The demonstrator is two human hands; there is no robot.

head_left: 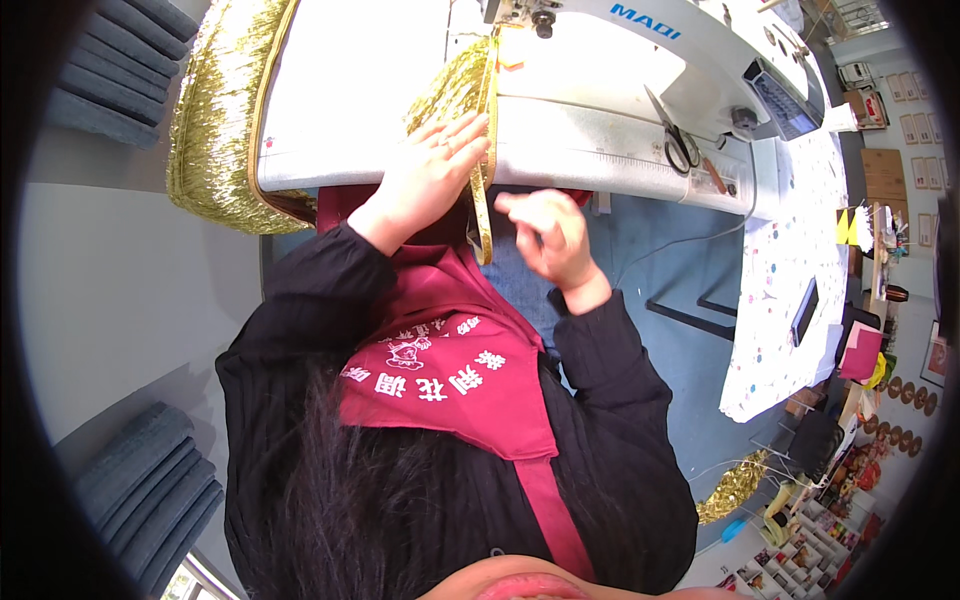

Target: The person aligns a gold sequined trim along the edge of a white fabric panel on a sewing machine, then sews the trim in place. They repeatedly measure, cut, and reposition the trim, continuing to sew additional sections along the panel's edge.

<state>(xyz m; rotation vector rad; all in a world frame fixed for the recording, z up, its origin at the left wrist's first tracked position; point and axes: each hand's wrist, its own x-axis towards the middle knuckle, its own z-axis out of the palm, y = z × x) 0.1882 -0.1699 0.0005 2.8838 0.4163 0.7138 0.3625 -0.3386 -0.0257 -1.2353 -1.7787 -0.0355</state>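
My left hand (428, 172) lies flat, fingers spread, on a white cloth (350, 90) edged with gold fringe (215, 120), at the near edge of the sewing table. A narrow gold trim strip (484, 200) runs from under the white sewing machine (640, 40) and hangs over the table edge, just right of that hand. My right hand (548, 235) hovers below the edge with its fingers curled. Its fingertips are close to the hanging strip, and nothing shows inside them. A maroon apron (450, 375) covers my chest.
Black-handled scissors (680, 140) lie on the machine bed (600, 150) to the right. A spotted white cloth (790, 270) with a dark phone (805, 312) on it covers a side table. Grey folded pads (130, 60) are stacked at the left, more (150, 490) below.
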